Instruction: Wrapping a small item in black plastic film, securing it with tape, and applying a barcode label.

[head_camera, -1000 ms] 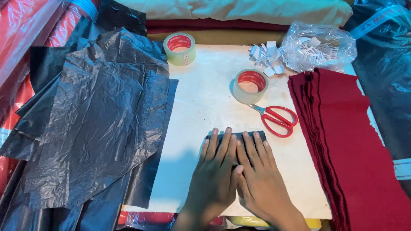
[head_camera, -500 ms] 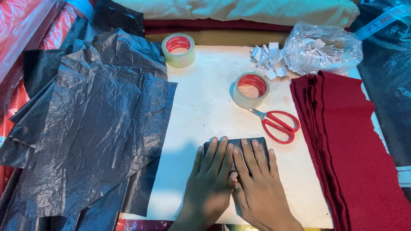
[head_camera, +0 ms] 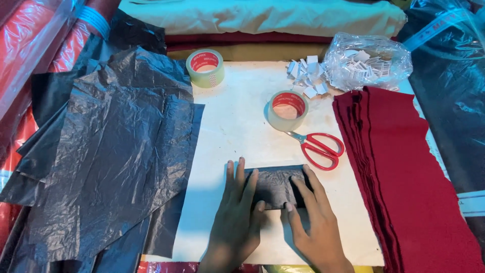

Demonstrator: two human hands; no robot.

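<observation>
Both hands press flat on a small dark folded plastic packet (head_camera: 277,186) lying on a white board (head_camera: 237,121). My left hand (head_camera: 236,217) covers the packet's left part, fingers spread and pointing away from me. My right hand (head_camera: 314,222) lies on its right part, thumb tucked along the near edge. Neither hand grips anything; the palms and fingers rest on top.
Red-handled scissors (head_camera: 319,149) lie just beyond the packet, beside a roll of clear tape (head_camera: 287,110); another tape roll (head_camera: 205,67) sits farther back. Crumpled black plastic sheets (head_camera: 106,146) fill the left. A stack of dark red cloth (head_camera: 404,172) lies right. Behind are white paper tags (head_camera: 306,76) and a clear bag (head_camera: 367,61).
My hands have spread slightly apart over the packet, so more of its dark surface shows between them. The view has shifted a little.
</observation>
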